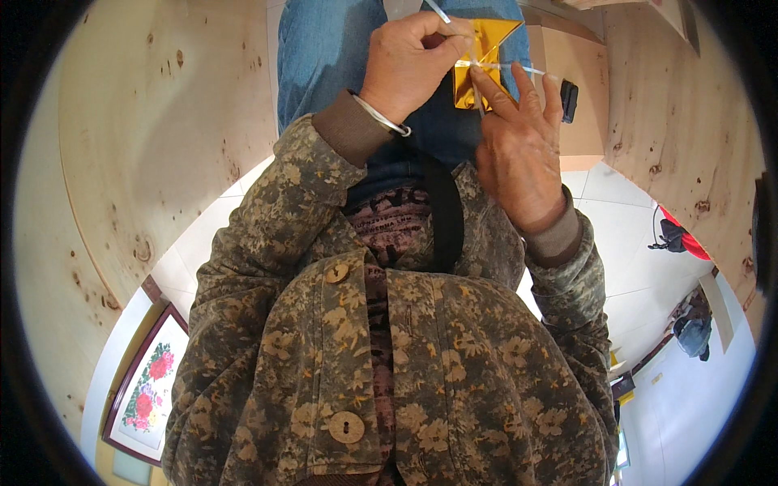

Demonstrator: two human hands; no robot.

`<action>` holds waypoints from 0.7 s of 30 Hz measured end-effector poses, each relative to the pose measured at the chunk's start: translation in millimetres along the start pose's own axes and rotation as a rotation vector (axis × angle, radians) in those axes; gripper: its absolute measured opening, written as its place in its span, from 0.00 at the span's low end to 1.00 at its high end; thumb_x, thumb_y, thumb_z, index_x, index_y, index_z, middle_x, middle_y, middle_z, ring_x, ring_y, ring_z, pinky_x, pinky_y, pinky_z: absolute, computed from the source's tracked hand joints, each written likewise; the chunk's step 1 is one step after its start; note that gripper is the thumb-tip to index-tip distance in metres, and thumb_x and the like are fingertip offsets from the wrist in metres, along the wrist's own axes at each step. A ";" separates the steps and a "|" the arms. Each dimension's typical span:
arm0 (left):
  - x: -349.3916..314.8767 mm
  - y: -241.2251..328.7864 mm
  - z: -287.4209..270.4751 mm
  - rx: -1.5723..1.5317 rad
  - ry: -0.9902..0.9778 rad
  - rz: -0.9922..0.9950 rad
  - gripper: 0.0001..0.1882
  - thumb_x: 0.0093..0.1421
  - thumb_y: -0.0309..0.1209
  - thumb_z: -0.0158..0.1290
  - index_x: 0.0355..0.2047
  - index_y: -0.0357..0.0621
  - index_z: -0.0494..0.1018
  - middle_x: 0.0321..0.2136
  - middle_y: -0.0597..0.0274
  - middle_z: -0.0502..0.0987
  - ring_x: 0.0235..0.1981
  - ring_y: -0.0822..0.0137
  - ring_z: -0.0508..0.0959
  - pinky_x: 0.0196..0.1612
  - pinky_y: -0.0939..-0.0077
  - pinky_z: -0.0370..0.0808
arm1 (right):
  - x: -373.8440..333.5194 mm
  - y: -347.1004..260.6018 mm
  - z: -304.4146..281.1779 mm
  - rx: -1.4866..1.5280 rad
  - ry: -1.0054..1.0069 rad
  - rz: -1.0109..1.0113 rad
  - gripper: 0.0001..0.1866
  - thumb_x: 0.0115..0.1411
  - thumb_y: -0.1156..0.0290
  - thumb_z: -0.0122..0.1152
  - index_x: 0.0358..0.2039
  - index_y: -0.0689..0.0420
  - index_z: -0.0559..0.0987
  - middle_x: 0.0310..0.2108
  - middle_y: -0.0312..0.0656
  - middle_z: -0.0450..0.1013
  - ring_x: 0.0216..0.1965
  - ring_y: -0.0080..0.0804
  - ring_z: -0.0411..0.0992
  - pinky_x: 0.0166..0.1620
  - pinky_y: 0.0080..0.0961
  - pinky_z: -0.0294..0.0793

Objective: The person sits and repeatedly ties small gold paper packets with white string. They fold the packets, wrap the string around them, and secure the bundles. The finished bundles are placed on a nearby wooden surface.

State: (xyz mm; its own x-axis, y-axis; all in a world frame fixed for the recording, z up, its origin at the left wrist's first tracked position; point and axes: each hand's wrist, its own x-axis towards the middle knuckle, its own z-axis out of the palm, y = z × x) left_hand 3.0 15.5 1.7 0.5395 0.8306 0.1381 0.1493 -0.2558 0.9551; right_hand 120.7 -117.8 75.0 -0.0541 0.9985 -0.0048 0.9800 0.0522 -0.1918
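Note:
A shiny gold foil piece (493,36) with creased, folded faces rests over my jeans (328,65) at knee level. A thin whitish strip (438,10) crosses it, with its lines meeting near the middle of the foil. My left hand (409,69) pinches the strip between thumb and fingers just left of the foil. From the right, my right hand (523,142) reaches over it, its index fingertip pressing at the crossing. The other right fingers are spread, their tips close to the strip's right-hand part; the thumb is mostly hidden.
Pale wooden boards stand on the left (154,105) and the right (664,121). Beyond my right hand is a cardboard box (579,61) with a small black object (570,100) at it. A framed flower picture (150,389) is at lower left, and a red item (689,239) at right.

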 end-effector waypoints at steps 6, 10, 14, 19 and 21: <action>-4.8 -1.9 -3.4 -0.339 -0.262 -0.075 0.08 0.68 0.31 0.51 0.44 0.42 0.74 0.38 0.61 0.82 0.30 0.74 0.80 0.34 0.78 0.80 | -1.2 3.1 0.6 -0.002 -0.007 -0.001 0.04 0.46 0.76 0.63 0.24 0.59 0.83 0.58 0.42 0.71 0.63 0.53 0.62 0.68 0.56 0.45; 0.6 -3.0 -6.3 0.150 -0.164 0.200 0.06 0.67 0.30 0.52 0.41 0.42 0.73 0.34 0.60 0.80 0.30 0.65 0.81 0.34 0.73 0.78 | -2.2 5.3 0.8 0.009 -0.002 0.000 0.04 0.47 0.76 0.62 0.24 0.60 0.83 0.58 0.42 0.71 0.62 0.53 0.62 0.68 0.56 0.46; 1.5 -1.8 -7.9 0.299 -0.157 0.320 0.06 0.65 0.29 0.53 0.40 0.42 0.73 0.32 0.57 0.77 0.34 0.56 0.80 0.36 0.69 0.77 | -2.7 6.4 1.4 0.025 0.012 0.000 0.04 0.48 0.77 0.61 0.24 0.61 0.83 0.58 0.42 0.71 0.62 0.53 0.63 0.68 0.55 0.46; -1.2 -1.6 -9.6 0.416 -0.198 0.469 0.08 0.62 0.25 0.53 0.42 0.43 0.75 0.36 0.56 0.76 0.37 0.54 0.80 0.39 0.67 0.78 | -3.8 9.1 2.0 0.031 0.012 0.004 0.05 0.48 0.76 0.61 0.25 0.61 0.83 0.58 0.42 0.71 0.61 0.53 0.63 0.68 0.55 0.46; -2.5 -2.6 -11.3 0.433 -0.243 0.542 0.11 0.60 0.23 0.54 0.43 0.43 0.77 0.37 0.55 0.75 0.38 0.54 0.79 0.40 0.67 0.79 | -4.1 10.0 2.1 0.031 0.018 -0.004 0.05 0.48 0.76 0.61 0.26 0.61 0.83 0.58 0.42 0.71 0.61 0.53 0.63 0.68 0.55 0.47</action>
State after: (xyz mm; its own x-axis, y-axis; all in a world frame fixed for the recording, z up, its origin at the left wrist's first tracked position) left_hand -8.2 19.7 1.8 0.7916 0.4119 0.4514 0.0966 -0.8138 0.5731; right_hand 130.3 -121.5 71.1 -0.0548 0.9984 0.0134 0.9735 0.0564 -0.2218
